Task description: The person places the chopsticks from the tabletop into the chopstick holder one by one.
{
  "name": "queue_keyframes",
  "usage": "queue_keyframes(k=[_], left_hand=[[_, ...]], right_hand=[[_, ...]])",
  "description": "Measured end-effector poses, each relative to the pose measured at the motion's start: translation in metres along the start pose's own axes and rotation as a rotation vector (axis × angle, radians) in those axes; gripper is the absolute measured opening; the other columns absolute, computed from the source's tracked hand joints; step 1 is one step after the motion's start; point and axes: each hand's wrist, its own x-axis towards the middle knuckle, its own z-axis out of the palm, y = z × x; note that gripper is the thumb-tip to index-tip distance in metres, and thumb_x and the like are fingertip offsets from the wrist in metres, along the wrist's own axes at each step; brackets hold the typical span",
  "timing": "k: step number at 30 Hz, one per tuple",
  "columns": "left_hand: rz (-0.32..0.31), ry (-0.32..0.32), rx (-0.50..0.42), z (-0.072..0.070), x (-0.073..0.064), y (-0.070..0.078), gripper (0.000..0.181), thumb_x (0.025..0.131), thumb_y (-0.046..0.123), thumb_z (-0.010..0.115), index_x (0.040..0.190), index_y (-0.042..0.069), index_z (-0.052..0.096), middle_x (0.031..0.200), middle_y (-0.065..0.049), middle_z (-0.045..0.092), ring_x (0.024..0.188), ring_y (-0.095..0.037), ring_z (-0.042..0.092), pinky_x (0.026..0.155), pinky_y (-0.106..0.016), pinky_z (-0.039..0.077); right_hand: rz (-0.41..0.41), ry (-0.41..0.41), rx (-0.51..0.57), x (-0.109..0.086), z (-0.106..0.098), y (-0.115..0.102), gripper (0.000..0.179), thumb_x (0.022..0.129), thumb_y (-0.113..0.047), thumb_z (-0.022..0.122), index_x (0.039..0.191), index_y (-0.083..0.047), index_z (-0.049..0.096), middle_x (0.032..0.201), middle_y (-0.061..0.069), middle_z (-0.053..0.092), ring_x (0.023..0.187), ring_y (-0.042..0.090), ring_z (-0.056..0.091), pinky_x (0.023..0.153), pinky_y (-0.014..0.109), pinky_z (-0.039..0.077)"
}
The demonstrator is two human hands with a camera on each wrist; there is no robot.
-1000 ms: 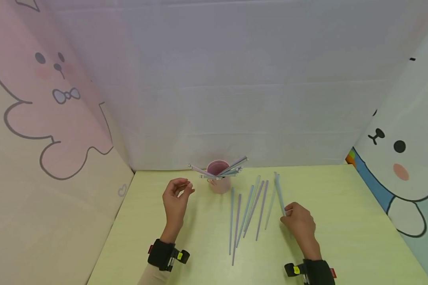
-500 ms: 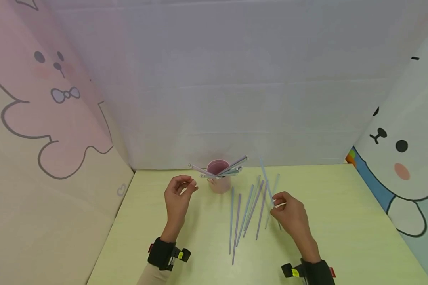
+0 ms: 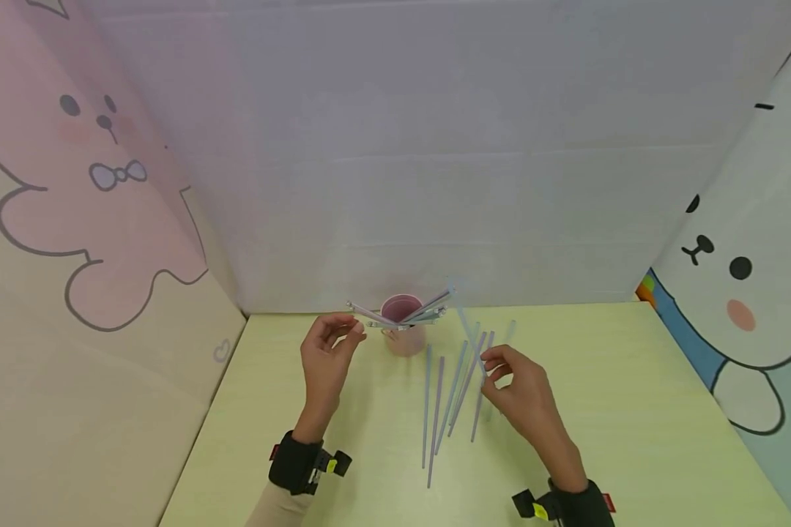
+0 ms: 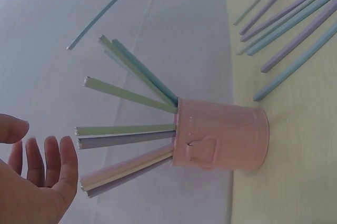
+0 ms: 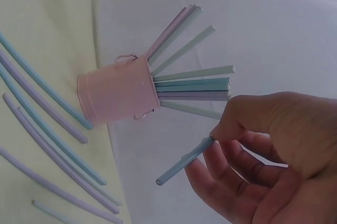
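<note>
My right hand (image 3: 519, 391) pinches a thin, straw-like blue stick (image 5: 181, 166) between thumb and fingers, raised and slanting above the table. A small pink bucket (image 3: 405, 342) with side handles stands upright at the table's back. Green, blue, purple and pink sticks (image 4: 131, 95) fan out of its mouth. Just left of the bucket, my left hand (image 3: 326, 359) hovers with loosely bent fingers and nothing in them. In the left wrist view its fingertips (image 4: 67, 147) are close to the ends of the bucket's sticks; whether they touch is hard to tell.
Several loose blue, purple and green sticks (image 3: 438, 417) lie on the pale yellow table (image 3: 633, 410), right of the bucket and in front of it. A white cloth wall (image 3: 501, 183) rises behind the table. Printed animal panels flank both sides.
The right hand has lifted the blue stick off the table and carried it leftward towards the bucket. My left hand has shifted only slightly.
</note>
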Motion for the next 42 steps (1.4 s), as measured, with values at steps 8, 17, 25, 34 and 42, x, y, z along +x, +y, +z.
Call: queue_keyframes(k=[8,17,25,34,42], left_hand=[[-0.016,-0.083,-0.029,0.008,-0.001,0.011,0.027,0.086,-0.006,0.070,0.109,-0.013,0.058,0.098,-0.019,0.061,0.085,-0.024,0.066,0.074,-0.032,0.062],[-0.049,-0.190,-0.141,0.018,-0.004,0.020,0.034,0.085,-0.012,0.068,0.112,-0.023,0.050,0.097,-0.013,0.062,0.083,-0.022,0.065,0.075,-0.036,0.062],[-0.046,-0.268,-0.193,0.024,-0.007,0.023,0.031,0.085,-0.015,0.066,0.112,-0.019,0.052,0.099,-0.026,0.059,0.085,-0.024,0.066,0.075,-0.043,0.061],[-0.032,-0.296,-0.240,0.024,-0.006,0.023,0.030,0.086,-0.019,0.063,0.112,-0.022,0.048,0.099,-0.034,0.057,0.084,-0.025,0.067,0.074,-0.052,0.059],[-0.038,-0.289,-0.271,0.024,-0.007,0.025,0.031,0.086,-0.020,0.062,0.111,-0.025,0.045,0.099,-0.030,0.057,0.085,-0.025,0.069,0.071,-0.064,0.053]], right_hand=[[-0.106,-0.063,0.081,-0.003,0.010,-0.016,0.031,0.079,0.001,0.067,0.106,-0.014,0.065,0.090,-0.005,0.064,0.077,0.008,0.060,0.056,0.025,0.058],[-0.175,-0.112,0.138,-0.006,0.026,-0.029,0.032,0.079,0.002,0.065,0.106,-0.016,0.064,0.089,-0.007,0.064,0.079,0.006,0.060,0.056,0.023,0.058],[-0.237,-0.146,0.154,-0.007,0.031,-0.037,0.033,0.079,0.003,0.066,0.107,-0.015,0.064,0.090,-0.005,0.066,0.079,0.007,0.061,0.056,0.023,0.059],[-0.303,-0.156,0.177,-0.007,0.036,-0.038,0.032,0.081,0.004,0.065,0.109,-0.012,0.063,0.092,-0.008,0.062,0.082,0.008,0.061,0.057,0.026,0.059],[-0.316,-0.154,0.181,-0.006,0.038,-0.035,0.031,0.083,0.003,0.067,0.111,-0.011,0.063,0.094,-0.009,0.062,0.083,0.008,0.062,0.057,0.025,0.060]])
